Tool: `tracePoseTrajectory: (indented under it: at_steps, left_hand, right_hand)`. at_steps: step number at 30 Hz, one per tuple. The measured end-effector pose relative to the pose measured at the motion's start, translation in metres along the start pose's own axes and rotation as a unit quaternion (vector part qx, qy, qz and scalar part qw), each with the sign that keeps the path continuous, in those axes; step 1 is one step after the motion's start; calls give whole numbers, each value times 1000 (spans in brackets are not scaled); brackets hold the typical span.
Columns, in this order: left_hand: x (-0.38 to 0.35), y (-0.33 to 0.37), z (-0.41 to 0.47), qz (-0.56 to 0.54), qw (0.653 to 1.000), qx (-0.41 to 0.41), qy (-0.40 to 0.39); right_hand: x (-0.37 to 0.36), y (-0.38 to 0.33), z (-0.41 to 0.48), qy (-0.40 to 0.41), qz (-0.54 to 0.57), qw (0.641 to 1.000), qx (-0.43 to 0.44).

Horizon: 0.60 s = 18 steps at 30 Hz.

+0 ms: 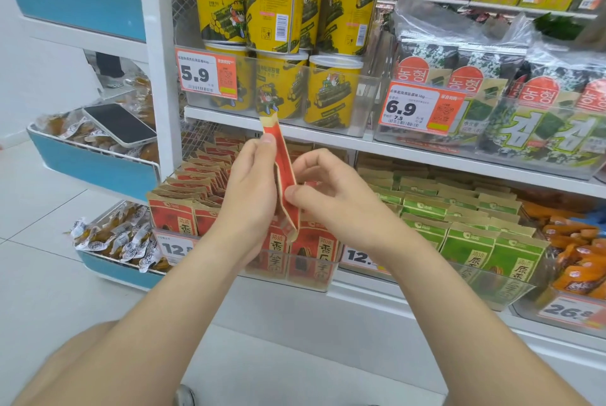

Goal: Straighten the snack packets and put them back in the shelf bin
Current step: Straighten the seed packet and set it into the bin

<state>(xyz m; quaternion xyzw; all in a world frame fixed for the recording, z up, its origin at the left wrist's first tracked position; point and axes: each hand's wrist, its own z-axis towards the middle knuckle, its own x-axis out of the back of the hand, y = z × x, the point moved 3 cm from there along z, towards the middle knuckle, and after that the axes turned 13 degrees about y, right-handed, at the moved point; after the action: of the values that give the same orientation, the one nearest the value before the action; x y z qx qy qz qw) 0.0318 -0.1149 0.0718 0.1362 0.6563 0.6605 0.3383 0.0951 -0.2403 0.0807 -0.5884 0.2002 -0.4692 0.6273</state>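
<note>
A red and tan snack packet [284, 165] stands edge-on and upright between my two hands, in front of the lower shelf. My left hand [251, 189] grips its left side, thumb up near the top. My right hand [323, 187] pinches its lower right edge between thumb and fingers. Below and behind it sits a clear shelf bin [296, 271] filled with rows of matching red packets [183, 213], most upright, some leaning.
Green packets [472, 241] fill the bin to the right, orange ones [577, 258] beyond. Yellow tubs [278, 8] and seaweed packs [511, 103] stand on the shelf above. To the left, a blue rack holds wrapped snacks [114, 235] and a phone [119, 123].
</note>
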Motion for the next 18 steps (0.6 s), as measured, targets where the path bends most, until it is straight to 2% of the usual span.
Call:
tracePoseTrajectory:
  at_steps: [3, 5, 9, 15, 18]
  left_hand:
    - [3, 0, 0, -31, 999, 30, 13]
    - [3, -1, 0, -32, 998, 53, -12]
    - [2, -2, -1, 23, 994, 40, -97]
    - [9, 1, -2, 51, 988, 21, -143]
    - [10, 2, -4, 84, 982, -13, -167]
  right_hand:
    - [-4, 2, 0, -15, -15, 1000, -7]
    - [-2, 4, 3, 29, -9, 999, -10]
    - [9, 4, 4, 139, -3, 990, 12]
    - [15, 3, -3, 112, 9, 993, 40]
    - [15, 6, -2, 112, 10, 993, 40]
